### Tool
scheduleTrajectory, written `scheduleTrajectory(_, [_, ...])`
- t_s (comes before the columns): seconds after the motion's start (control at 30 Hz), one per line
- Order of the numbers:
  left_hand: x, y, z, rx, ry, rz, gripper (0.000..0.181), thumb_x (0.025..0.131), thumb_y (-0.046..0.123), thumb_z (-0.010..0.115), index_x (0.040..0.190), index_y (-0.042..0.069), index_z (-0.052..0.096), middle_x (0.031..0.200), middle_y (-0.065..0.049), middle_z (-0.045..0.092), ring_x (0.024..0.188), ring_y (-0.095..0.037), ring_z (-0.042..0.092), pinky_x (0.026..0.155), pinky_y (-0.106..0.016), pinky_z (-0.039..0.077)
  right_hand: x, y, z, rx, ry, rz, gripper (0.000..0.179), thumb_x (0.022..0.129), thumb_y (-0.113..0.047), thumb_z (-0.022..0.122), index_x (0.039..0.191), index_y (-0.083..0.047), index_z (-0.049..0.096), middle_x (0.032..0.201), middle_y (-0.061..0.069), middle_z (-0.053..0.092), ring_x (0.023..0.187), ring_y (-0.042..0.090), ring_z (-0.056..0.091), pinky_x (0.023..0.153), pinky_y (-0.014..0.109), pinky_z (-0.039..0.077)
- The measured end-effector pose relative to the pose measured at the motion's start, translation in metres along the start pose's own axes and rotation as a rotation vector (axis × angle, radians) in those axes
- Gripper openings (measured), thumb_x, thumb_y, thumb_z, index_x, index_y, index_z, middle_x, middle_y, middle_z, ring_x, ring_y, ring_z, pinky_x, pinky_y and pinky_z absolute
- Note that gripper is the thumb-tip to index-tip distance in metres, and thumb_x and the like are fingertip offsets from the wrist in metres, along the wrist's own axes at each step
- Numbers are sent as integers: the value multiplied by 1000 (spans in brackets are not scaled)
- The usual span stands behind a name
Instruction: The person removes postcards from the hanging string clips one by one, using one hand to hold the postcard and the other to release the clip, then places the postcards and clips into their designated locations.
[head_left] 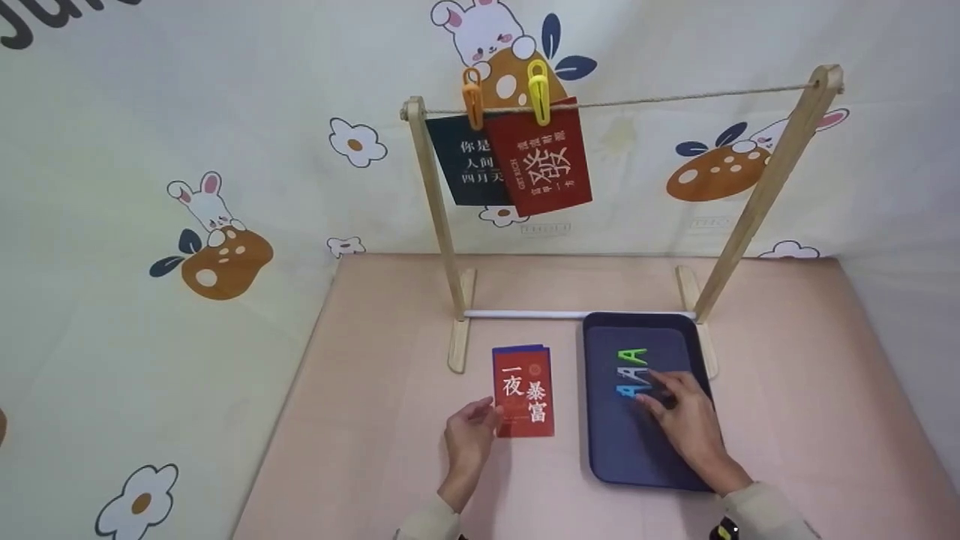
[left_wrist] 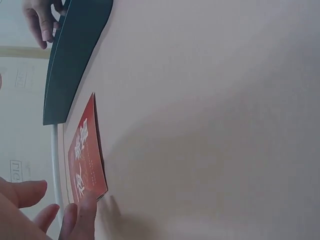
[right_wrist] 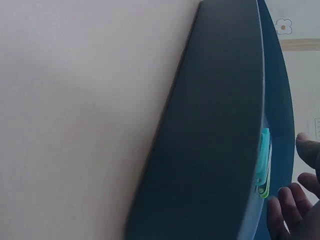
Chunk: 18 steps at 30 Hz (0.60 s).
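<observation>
My left hand [head_left: 469, 441] is at the left edge of a red card [head_left: 525, 401] with white Chinese characters, fingers loosely bent and a gap beside the thumb. In the left wrist view a fingertip overlaps the card's edge; whether it touches cannot be told. A blue edge shows beneath the card. Over the dark blue tray [head_left: 622, 457] my right hand [head_left: 691, 424] reaches with thumb and fingers apart, close to three clothespins: green [head_left: 632, 356], greyish [head_left: 631, 373] and blue [head_left: 630, 391]. Nothing shows between its fingers in the right wrist view.
A wooden stand [head_left: 439, 217] holds a string [head_left: 675, 97] above the table. From it hang a dark card [head_left: 465, 161] and a red card [head_left: 544, 157], under an orange clothespin [head_left: 472, 97] and a yellow one [head_left: 539, 91]. A white bar [head_left: 525, 314] joins the feet behind the tray.
</observation>
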<state>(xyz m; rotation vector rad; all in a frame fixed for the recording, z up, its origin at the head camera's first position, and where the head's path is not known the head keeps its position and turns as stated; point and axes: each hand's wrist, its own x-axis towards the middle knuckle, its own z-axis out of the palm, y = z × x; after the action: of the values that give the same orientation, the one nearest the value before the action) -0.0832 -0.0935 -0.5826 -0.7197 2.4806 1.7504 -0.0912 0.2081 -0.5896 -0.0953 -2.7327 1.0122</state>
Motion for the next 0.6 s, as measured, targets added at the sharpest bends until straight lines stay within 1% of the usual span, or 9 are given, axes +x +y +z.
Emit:
scheduleTrajectory(0.07, [1, 1, -2, 1, -12, 20, 33, 91, 21, 75, 115, 0, 71, 111, -19, 74, 98, -29, 73, 76, -33, 64, 1, -1, -1, 8, 40, -32, 45, 77, -12, 87, 118, 0, 72, 108, 18, 67, 99, 34, 66, 85, 50, 53])
scheduleTrajectory(0.1, [2, 2, -3, -6, -22, 36, 35, 91, 22, 75, 116, -1, 71, 111, -20, 73, 99, -29, 73, 77, -34, 64, 1, -1, -2, 11, 61, -50, 46, 75, -11, 88, 117, 0, 72, 108, 18, 67, 100, 36, 65, 86, 51, 51])
scheduleTrajectory(0.13, [2, 1, -4, -18, -33, 43, 36, 91, 24, 74, 117, -1, 70, 112, -20, 73, 99, -29, 72, 78, -34, 64, 1, -2, -3, 12, 85, -70, 47, 74, -11, 89, 117, 0, 72, 107, 18, 67, 101, 37, 65, 85, 50, 49])
scheduleTrajectory(0.2, [4, 2, -7, -28, -48, 60, 39, 91, 26, 74, 119, -1, 70, 112, -20, 72, 99, -28, 72, 78, -32, 64, 2, -3, -6, 11, 126, -109, 49, 71, -10, 90, 115, -1, 73, 107, 18, 68, 101, 37, 64, 81, 44, 44])
scheduleTrajectory(0.3, [6, 5, -12, -45, -52, 93, 39, 91, 25, 74, 119, -2, 70, 112, -21, 72, 97, -28, 73, 77, -31, 64, 5, -7, -10, 15, 172, -165, 51, 68, -10, 92, 115, -1, 73, 106, 17, 68, 99, 35, 64, 78, 36, 38])
scheduleTrajectory(0.33, [7, 6, -13, -45, -49, 94, 39, 90, 25, 75, 119, -1, 70, 112, -20, 72, 97, -28, 73, 77, -31, 64, 6, -8, -12, 18, 183, -182, 51, 68, -9, 92, 115, -1, 73, 106, 17, 69, 99, 36, 64, 78, 33, 37])
scheduleTrajectory(0.47, [9, 14, -19, -32, -64, 113, 38, 90, 24, 75, 120, 1, 70, 114, -19, 71, 99, -28, 73, 80, -32, 64, 9, -15, -19, 19, 211, -235, 54, 66, -6, 93, 116, -1, 73, 106, 19, 68, 99, 36, 64, 76, 29, 33])
scheduleTrajectory(0.53, [10, 19, -22, -22, -88, 121, 42, 90, 25, 76, 123, 1, 69, 117, -19, 70, 102, -29, 72, 82, -33, 63, 10, -18, -22, 3, 217, -264, 55, 65, -6, 93, 116, 0, 73, 106, 19, 68, 98, 36, 63, 75, 29, 33])
scheduleTrajectory(0.6, [10, 24, -25, -7, -127, 128, 48, 89, 28, 77, 128, 1, 65, 120, -19, 69, 106, -30, 70, 84, -35, 63, 13, -21, -26, -18, 218, -298, 55, 64, -6, 94, 115, 0, 73, 106, 19, 67, 97, 35, 63, 74, 28, 33])
